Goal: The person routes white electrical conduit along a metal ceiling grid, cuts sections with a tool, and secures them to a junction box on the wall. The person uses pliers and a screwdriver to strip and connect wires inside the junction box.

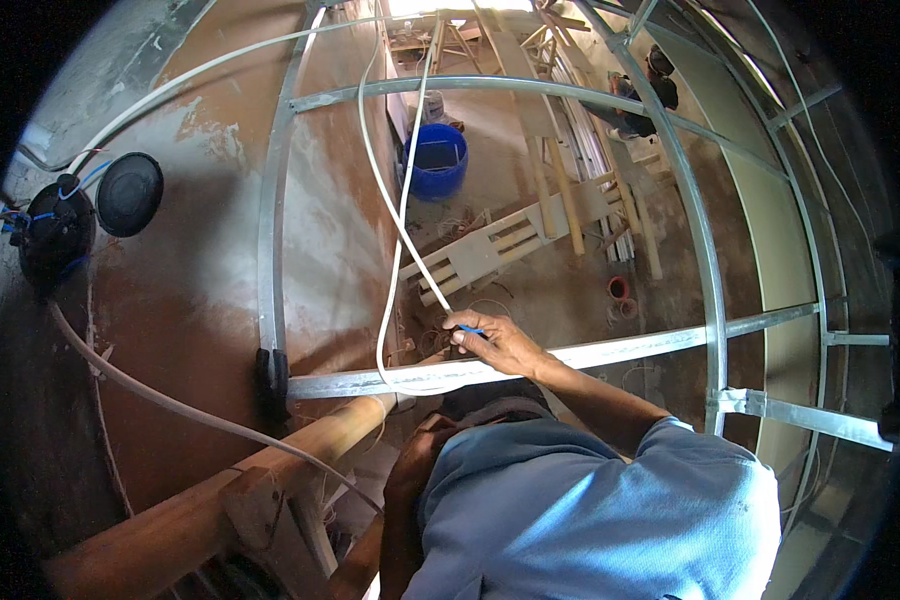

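My right hand point(497, 346) reaches over a metal ceiling channel point(620, 352) and is closed on the end of a white cable point(422, 262), with a bit of blue wire point(469, 330) showing at the fingers. From there the cable runs upward, crossing another length of itself. My left hand point(428, 436) is low beside my body, close to a round wooden pole point(315, 440). Shirt and shadow hide its fingers, so I cannot see what it holds.
Metal framing surrounds me. On the left wall hangs a black round box point(56, 235) with blue wires, its lid point(130, 194) beside it. Below are a blue bucket point(438, 162), wooden planks point(510, 245) and orange pipe ends point(620, 290). Another person point(660, 80) is at upper right.
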Demonstrator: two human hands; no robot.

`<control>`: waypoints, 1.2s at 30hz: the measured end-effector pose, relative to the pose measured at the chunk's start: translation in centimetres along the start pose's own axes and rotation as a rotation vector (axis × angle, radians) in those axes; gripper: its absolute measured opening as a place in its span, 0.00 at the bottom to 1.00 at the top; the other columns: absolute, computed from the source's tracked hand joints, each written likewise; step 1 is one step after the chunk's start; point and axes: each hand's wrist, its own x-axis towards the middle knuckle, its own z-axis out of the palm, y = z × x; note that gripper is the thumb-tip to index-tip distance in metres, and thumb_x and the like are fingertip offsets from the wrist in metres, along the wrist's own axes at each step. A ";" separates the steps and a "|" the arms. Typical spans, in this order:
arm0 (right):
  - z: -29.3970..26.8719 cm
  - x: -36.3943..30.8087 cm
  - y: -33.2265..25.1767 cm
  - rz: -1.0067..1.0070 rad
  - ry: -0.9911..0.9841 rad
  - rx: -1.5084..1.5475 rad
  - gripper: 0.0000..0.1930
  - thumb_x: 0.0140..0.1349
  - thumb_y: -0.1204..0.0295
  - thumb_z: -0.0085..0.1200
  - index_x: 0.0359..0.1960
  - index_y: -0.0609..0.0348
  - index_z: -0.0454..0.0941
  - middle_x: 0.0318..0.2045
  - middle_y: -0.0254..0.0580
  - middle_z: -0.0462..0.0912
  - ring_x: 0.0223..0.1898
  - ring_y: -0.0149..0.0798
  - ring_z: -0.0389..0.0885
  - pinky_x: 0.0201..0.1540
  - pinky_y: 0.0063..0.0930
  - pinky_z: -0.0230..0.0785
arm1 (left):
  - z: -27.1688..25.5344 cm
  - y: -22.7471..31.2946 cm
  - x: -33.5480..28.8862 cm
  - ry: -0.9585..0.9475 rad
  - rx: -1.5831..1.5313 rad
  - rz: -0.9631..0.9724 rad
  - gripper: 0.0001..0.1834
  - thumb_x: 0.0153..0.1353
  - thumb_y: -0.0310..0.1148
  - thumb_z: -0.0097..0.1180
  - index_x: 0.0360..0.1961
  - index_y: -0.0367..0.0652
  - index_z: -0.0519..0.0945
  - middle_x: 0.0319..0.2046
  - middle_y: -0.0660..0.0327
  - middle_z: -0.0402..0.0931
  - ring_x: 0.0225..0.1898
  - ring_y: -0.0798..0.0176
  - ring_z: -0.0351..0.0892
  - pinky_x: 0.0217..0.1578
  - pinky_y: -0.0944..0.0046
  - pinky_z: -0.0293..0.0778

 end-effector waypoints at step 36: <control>-0.5 -0.2 1.1 -0.069 0.025 0.073 0.13 0.74 0.65 0.50 0.53 0.58 0.77 0.38 0.35 0.79 0.35 0.27 0.76 0.40 0.25 0.75 | 5.5 5.9 11.1 -0.313 0.240 0.403 0.14 0.63 0.34 0.53 0.43 0.34 0.79 0.37 0.49 0.81 0.41 0.52 0.81 0.41 0.54 0.74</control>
